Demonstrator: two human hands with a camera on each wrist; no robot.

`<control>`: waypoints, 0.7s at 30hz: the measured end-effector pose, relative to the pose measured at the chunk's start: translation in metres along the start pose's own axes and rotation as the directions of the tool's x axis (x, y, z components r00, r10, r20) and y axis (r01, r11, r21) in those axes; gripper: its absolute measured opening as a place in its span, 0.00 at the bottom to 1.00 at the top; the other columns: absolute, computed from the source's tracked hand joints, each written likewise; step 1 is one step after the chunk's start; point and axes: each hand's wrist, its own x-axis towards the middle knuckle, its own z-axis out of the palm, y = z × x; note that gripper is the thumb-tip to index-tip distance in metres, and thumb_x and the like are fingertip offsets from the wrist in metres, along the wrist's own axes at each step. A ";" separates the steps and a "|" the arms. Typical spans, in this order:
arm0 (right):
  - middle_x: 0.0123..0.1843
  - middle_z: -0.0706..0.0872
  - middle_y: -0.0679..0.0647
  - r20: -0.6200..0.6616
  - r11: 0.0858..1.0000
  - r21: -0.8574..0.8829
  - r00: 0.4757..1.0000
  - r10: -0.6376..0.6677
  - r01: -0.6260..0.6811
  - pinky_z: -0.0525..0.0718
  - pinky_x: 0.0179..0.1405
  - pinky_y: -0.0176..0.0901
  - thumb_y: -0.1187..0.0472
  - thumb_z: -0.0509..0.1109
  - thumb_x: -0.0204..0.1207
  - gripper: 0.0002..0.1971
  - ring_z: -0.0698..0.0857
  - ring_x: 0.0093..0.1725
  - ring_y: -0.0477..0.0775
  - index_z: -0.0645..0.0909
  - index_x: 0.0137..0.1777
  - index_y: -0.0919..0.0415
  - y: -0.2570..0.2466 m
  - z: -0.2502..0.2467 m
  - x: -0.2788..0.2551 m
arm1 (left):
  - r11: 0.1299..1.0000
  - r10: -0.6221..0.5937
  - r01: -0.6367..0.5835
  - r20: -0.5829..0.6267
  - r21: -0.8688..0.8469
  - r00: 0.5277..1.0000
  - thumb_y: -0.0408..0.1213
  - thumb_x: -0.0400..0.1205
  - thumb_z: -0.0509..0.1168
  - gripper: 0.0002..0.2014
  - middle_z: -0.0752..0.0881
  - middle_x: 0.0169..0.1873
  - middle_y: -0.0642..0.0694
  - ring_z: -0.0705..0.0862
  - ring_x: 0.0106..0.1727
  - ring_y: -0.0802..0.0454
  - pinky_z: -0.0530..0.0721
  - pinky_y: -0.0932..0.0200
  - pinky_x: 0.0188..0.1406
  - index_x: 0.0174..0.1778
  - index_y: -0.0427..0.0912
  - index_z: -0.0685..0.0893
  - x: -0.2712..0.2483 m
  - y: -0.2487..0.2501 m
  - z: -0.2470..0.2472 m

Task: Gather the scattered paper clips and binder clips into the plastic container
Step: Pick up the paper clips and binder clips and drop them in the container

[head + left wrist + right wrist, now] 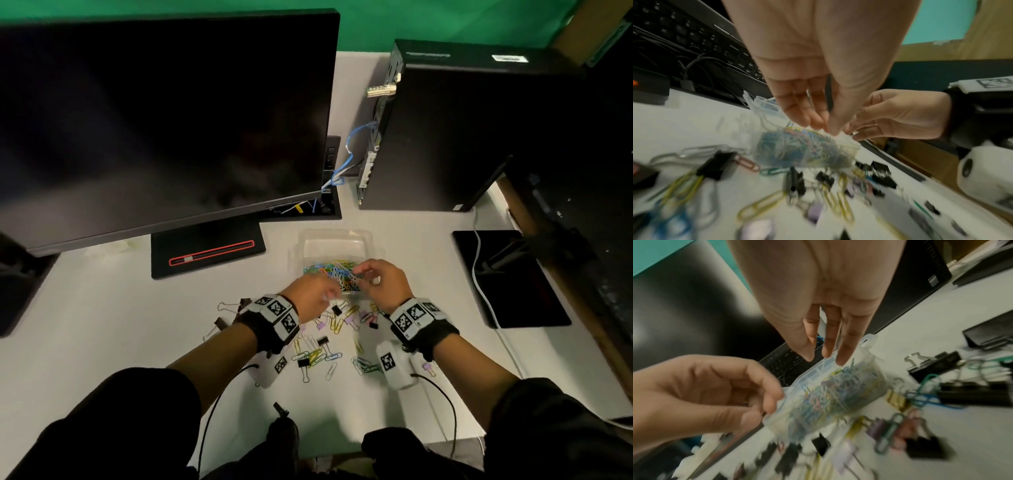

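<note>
A clear plastic container (308,251) (846,143) (866,353) stands open on the white desk, partly filled with coloured paper clips (334,269). My right hand (361,275) (824,356) hovers over its right side with the fingers straight and slightly apart, nothing visible between them. At the container's near rim, my left hand (330,296) (827,128) (764,408) has its fingertips bunched toward the thumb; any clip in them is hidden by blur. Scattered paper clips (334,323) and binder clips (303,363) (719,164) (970,394) lie on the desk just in front of the container.
A large dark monitor (154,120) on a black stand base (205,253) fills the back left. A black computer tower (462,130) stands at the back right, with a black pad (513,301) and a white cable (479,284) in front of it. More binder clips (236,306) lie left of my left wrist.
</note>
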 end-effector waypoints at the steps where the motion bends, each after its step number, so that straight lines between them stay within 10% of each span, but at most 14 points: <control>1: 0.46 0.84 0.49 0.031 0.999 -0.034 0.999 -0.022 0.023 0.78 0.46 0.36 0.69 0.73 0.69 0.08 0.80 0.41 0.44 0.85 0.47 0.60 0.004 0.001 -0.006 | 0.999 0.015 -0.017 0.064 0.035 0.998 0.26 0.79 0.61 0.15 0.83 0.54 0.44 0.76 0.47 0.57 0.79 0.60 0.56 0.57 0.44 0.85 -0.005 -0.002 0.005; 7: 0.44 0.78 0.41 0.407 0.969 -0.217 0.913 -0.016 0.114 0.72 0.42 0.27 0.64 0.77 0.65 0.13 0.74 0.37 0.31 0.84 0.48 0.51 0.024 0.008 -0.053 | 0.980 -0.015 -0.040 0.276 0.195 0.961 0.34 0.79 0.63 0.16 0.78 0.60 0.43 0.78 0.63 0.47 0.73 0.58 0.61 0.63 0.45 0.80 -0.020 -0.016 0.036; 12: 0.64 0.71 0.52 0.506 0.925 -0.363 0.857 0.097 0.110 0.74 0.62 0.38 0.51 0.80 0.61 0.38 0.76 0.61 0.52 0.70 0.72 0.56 0.034 0.020 -0.077 | 0.979 -0.011 -0.039 0.245 0.199 0.969 0.37 0.79 0.66 0.11 0.78 0.58 0.42 0.79 0.60 0.46 0.74 0.57 0.56 0.57 0.42 0.82 -0.021 -0.017 0.042; 21: 0.49 0.87 0.56 0.431 0.949 -0.290 0.902 0.015 0.123 0.74 0.46 0.33 0.68 0.72 0.67 0.10 0.84 0.48 0.55 0.88 0.47 0.59 0.038 0.026 -0.080 | 0.981 0.034 -0.087 0.283 0.175 0.959 0.33 0.80 0.63 0.16 0.75 0.61 0.41 0.79 0.59 0.43 0.77 0.54 0.60 0.65 0.44 0.79 -0.025 -0.008 0.046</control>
